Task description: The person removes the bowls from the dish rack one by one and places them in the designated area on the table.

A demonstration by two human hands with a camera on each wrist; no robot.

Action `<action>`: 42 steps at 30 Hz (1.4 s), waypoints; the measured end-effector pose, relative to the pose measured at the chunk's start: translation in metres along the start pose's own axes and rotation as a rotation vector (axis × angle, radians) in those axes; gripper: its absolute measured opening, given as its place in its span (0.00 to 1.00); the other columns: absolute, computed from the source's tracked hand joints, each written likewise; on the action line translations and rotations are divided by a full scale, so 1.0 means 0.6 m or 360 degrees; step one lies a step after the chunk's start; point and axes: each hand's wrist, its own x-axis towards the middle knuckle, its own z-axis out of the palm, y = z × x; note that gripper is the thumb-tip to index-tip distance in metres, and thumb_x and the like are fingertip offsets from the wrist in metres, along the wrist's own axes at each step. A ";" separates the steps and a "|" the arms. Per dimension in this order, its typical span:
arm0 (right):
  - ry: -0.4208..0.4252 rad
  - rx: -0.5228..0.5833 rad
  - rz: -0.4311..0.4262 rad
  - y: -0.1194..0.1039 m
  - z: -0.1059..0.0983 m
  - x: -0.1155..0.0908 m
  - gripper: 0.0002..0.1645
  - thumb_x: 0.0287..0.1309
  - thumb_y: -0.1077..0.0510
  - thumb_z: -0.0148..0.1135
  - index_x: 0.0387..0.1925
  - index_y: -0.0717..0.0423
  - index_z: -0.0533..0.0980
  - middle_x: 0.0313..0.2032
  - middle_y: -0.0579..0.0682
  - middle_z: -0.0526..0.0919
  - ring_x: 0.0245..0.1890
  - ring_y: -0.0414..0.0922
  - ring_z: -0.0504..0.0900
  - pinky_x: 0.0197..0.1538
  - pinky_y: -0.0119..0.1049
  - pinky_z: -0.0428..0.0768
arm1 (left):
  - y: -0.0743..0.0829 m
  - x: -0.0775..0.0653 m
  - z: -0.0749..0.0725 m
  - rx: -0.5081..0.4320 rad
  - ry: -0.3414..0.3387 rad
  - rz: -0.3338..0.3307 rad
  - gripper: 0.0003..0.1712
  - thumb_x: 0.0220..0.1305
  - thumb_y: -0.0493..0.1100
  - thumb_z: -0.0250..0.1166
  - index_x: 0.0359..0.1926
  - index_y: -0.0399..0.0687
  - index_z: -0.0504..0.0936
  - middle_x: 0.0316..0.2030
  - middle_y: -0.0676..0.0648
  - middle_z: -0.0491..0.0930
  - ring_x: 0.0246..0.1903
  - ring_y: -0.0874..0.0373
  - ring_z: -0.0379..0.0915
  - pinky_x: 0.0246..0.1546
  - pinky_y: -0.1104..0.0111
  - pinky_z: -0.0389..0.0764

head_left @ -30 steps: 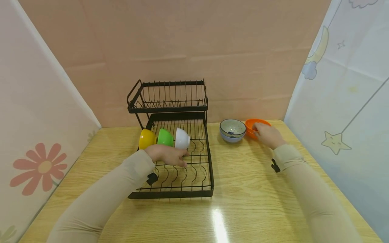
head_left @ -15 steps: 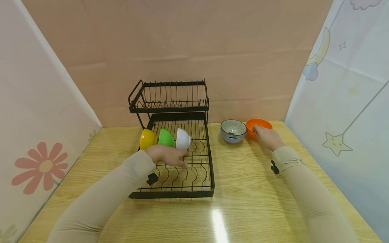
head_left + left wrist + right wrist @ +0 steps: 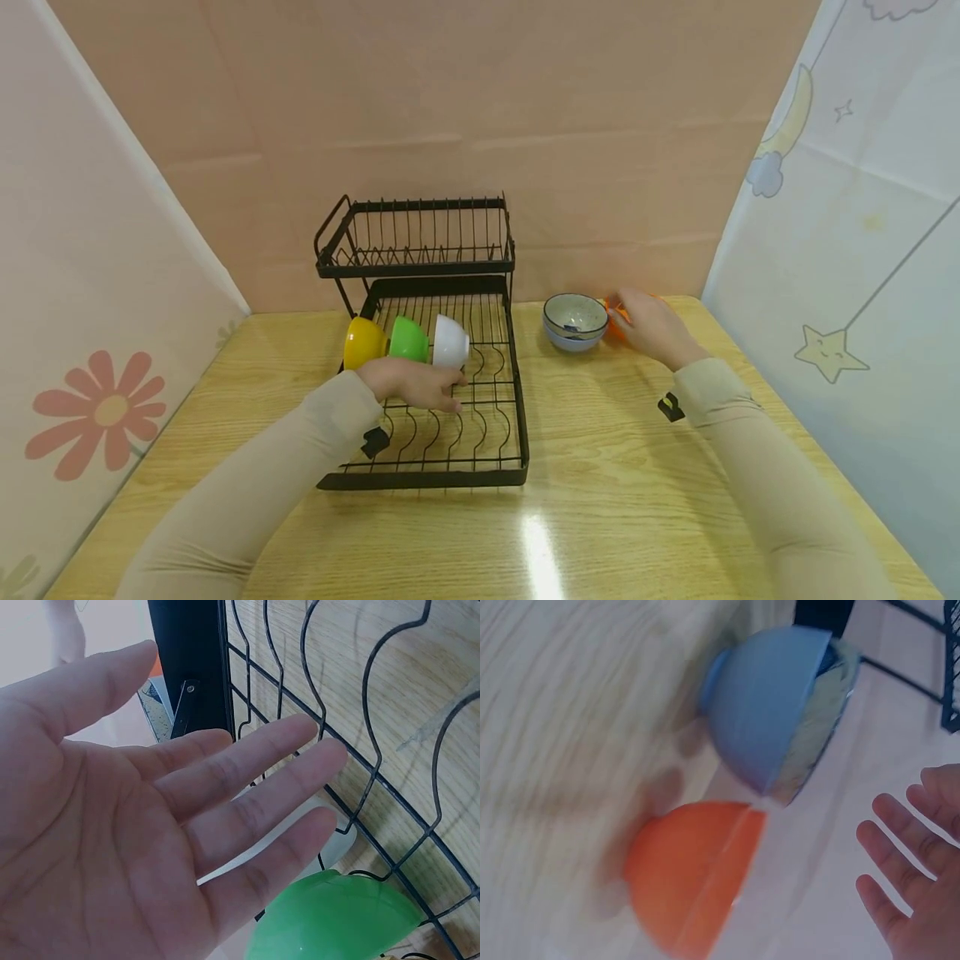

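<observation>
Plainly upright: orange bowls (image 3: 690, 877) near the desk's (image 3: 600, 467) far right corner

Apparently nested, they stand mouth up, axis vertical. Over them the right hand (image 3: 652, 325) extends slightly spread fingers, gripping nothing. The left hand (image 3: 416, 383), nearly straight-fingered, holds nothing before the rack's (image 3: 450, 480) tipped white (image 3: 450, 340), green (image 3: 408, 340) and yellow (image 3: 363, 343) bowls, mouths toward its left edge. Blue bowl (image 3: 757, 705), patterned bowl (image 3: 573, 312) inside, stands between rack and orange bowls.
</observation>
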 end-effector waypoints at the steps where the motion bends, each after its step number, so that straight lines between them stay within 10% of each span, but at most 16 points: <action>1: 0.0007 0.0009 -0.0028 -0.010 -0.003 0.002 0.10 0.67 0.59 0.56 0.46 0.60 0.73 0.42 0.57 0.82 0.43 0.55 0.80 0.48 0.52 0.76 | 0.000 0.000 0.000 0.0000 0.0002 -0.0001 0.36 0.73 0.56 0.51 0.75 0.50 0.52 0.70 0.42 0.62 0.70 0.49 0.56 0.69 0.52 0.59; 17: -0.0298 0.0027 -0.0508 -0.139 0.039 -0.025 0.08 0.62 0.60 0.63 0.42 0.56 0.76 0.38 0.48 0.83 0.37 0.45 0.83 0.43 0.42 0.82 | 0.002 0.000 0.000 0.0004 0.0012 0.0009 0.36 0.74 0.55 0.50 0.75 0.48 0.52 0.71 0.42 0.59 0.71 0.48 0.55 0.70 0.51 0.58; 34: -0.0673 -0.0039 -0.0502 -0.142 0.064 -0.046 0.05 0.60 0.62 0.62 0.33 0.48 0.76 0.30 0.41 0.80 0.28 0.36 0.76 0.32 0.35 0.78 | -0.003 -0.004 -0.002 -0.0049 0.0034 0.0031 0.37 0.73 0.56 0.51 0.75 0.49 0.51 0.71 0.42 0.60 0.70 0.47 0.56 0.70 0.50 0.57; 38: -0.0685 -0.0022 -0.0500 -0.140 0.065 -0.046 0.05 0.60 0.61 0.62 0.33 0.47 0.76 0.30 0.40 0.80 0.29 0.36 0.76 0.33 0.34 0.78 | -0.011 -0.005 -0.012 -0.0104 0.0207 0.0106 0.31 0.74 0.53 0.51 0.73 0.49 0.57 0.65 0.42 0.69 0.64 0.49 0.66 0.65 0.54 0.67; 42: -0.0690 0.0000 -0.0460 -0.137 0.063 -0.047 0.05 0.60 0.61 0.62 0.32 0.47 0.76 0.30 0.39 0.79 0.29 0.35 0.76 0.34 0.34 0.78 | -0.014 -0.001 -0.030 -0.0210 0.0640 0.0173 0.22 0.75 0.45 0.50 0.65 0.43 0.67 0.55 0.41 0.76 0.52 0.50 0.75 0.52 0.58 0.78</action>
